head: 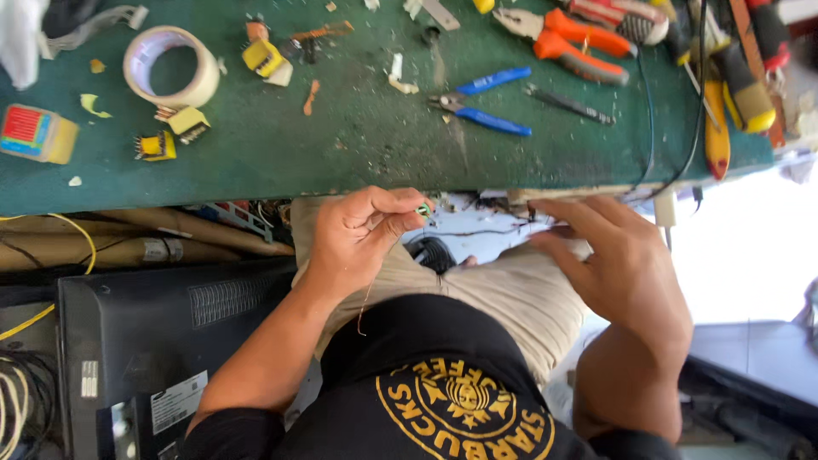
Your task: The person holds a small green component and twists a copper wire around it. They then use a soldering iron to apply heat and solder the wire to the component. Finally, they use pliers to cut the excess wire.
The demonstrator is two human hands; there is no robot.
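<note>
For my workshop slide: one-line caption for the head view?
Left hand pinches a small green part below a green bench strewn with pliers; right hand rests open.

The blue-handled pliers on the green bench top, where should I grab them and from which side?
Grip the blue-handled pliers around both blue handles, coming from the right end. The handles splay apart toward the right, with bare green bench top around them, while the thin metal nose at the left gives little to hold.

black shirt (426,383), khaki trousers (520,298)
</note>
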